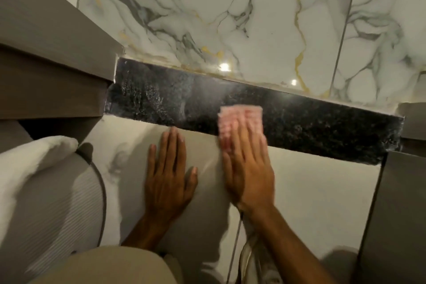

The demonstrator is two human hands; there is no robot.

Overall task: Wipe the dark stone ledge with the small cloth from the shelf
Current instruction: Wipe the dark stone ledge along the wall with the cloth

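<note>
The pink cloth [239, 122] is pressed flat on the dark ledge [299, 122] under the open right hand [246, 163], the left hand [168, 173] spread flat on the wall below, so the unclamped cloth could be slid off the ledge's front edge.

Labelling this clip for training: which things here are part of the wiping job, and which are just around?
In the job: pink cloth, dark stone ledge, right hand pressing the cloth.
Just around: left hand flat on the tile, white towel, marble wall tiles.
</note>
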